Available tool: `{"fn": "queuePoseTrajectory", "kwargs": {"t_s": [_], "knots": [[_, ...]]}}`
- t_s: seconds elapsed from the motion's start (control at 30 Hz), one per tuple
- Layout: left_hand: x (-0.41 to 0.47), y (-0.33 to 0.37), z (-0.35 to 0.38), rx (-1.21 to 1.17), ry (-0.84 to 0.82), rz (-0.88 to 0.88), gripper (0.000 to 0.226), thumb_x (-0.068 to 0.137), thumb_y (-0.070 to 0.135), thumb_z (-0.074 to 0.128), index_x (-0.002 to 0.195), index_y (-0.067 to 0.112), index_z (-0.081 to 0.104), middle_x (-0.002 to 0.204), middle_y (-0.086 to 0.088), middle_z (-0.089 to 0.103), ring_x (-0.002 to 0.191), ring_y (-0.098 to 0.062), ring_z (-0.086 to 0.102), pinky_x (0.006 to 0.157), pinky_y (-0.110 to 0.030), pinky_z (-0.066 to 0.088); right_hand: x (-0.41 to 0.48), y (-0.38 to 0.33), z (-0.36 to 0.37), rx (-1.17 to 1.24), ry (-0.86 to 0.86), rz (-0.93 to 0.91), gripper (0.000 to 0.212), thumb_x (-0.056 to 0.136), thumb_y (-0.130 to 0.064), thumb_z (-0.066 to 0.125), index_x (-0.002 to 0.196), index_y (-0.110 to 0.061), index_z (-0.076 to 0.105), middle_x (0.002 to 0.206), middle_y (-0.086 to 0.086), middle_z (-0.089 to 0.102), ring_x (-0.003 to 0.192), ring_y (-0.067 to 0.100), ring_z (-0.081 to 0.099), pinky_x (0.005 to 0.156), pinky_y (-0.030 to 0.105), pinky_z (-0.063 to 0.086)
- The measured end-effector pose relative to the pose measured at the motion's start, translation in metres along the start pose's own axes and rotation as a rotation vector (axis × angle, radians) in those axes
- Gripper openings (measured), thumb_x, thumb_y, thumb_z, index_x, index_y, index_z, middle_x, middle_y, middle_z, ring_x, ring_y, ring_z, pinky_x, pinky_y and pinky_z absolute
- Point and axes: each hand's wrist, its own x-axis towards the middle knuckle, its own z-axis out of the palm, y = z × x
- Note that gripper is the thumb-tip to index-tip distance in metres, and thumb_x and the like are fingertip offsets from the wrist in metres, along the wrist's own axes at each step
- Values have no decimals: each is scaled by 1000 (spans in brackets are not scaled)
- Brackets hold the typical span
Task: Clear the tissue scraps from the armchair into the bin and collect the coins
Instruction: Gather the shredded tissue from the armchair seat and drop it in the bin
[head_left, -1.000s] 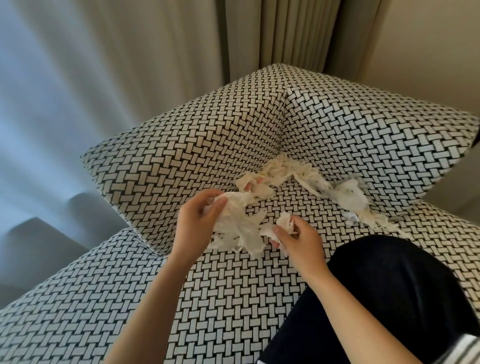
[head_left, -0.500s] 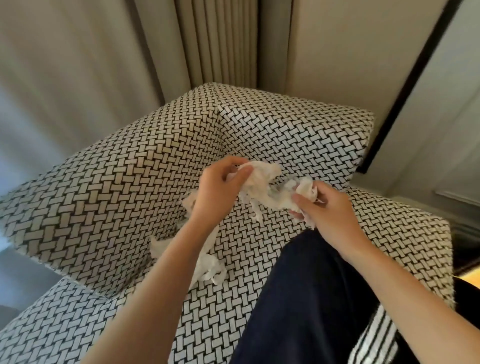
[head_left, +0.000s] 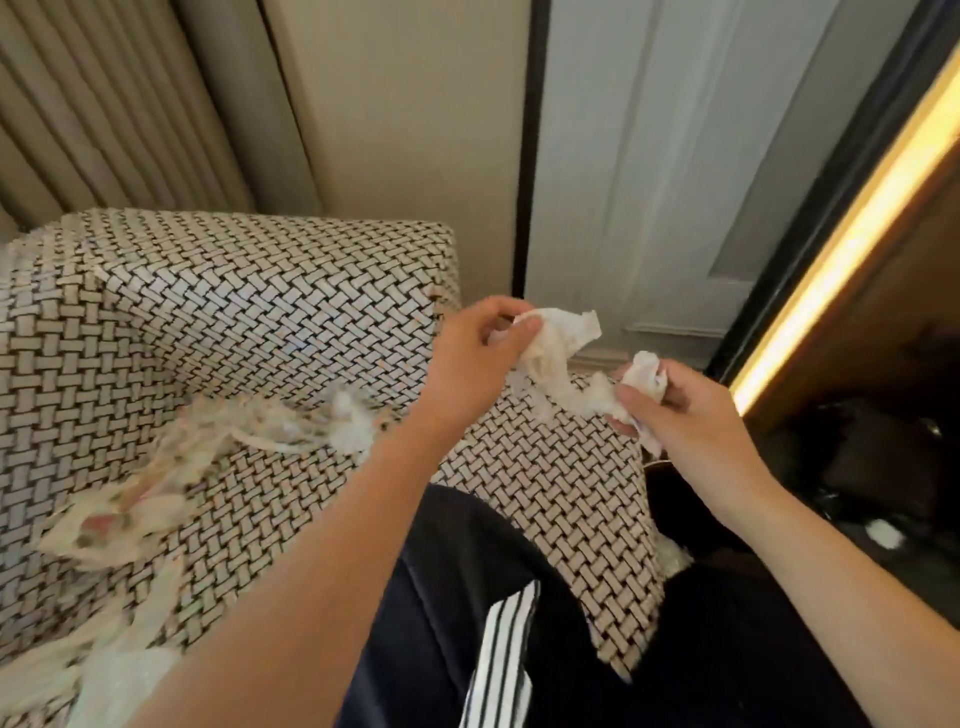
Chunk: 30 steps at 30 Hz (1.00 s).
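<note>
Woven armchair (head_left: 270, 291) | both hands grip crumpled white tissue (head_left: 558, 338) | scraps (head_left: 156, 478) blurred

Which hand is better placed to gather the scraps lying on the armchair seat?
Probably left: the left hand is nearer the loose scraps, on their side; the right hand is farther away.

Pleated beige curtains (head_left: 104, 104) are hung behind the patterned armchair (head_left: 260, 312); a white panelled door (head_left: 649, 156) and a lit yellow strip (head_left: 841, 249) are noted rightward.
</note>
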Motion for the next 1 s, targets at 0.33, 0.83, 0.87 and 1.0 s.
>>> {"fn": "queuePoseTrajectory", "kwargs": {"t_s": [0.33,0.83,0.87,1.0], "knots": [[25,-25,152,71,-346,-34,13,93,26,54,100,20,64,81,12,59,71,0,53,58,-2,38,14,80,-88,-113,237,166,17,89,-23,61,105,-17,65,95,-4,68,88,8,63,71,17,47],[41,-98,256,281,-678,-248,9,99,27,41,104,29,48,92,3,58,78,-8,53,58,-17,35,29,202,-131,25,387,672,21,90,-24,59,105,-10,64,102,9,65,98,24,60,92,43,50],[40,-101,259,294,-688,-265,8,99,27,41,103,29,48,94,2,58,78,-7,52,57,-17,35,29,207,-130,47,383,699,22,90,-24,59,106,-10,64,104,9,66,99,24,61,93,43,50],[38,-107,267,344,-657,-262,8,98,27,43,99,27,51,105,1,58,89,-10,53,59,-15,35,28,224,-124,132,383,813,29,90,-22,60,117,-10,60,111,7,64,103,22,60,89,38,52]]}}
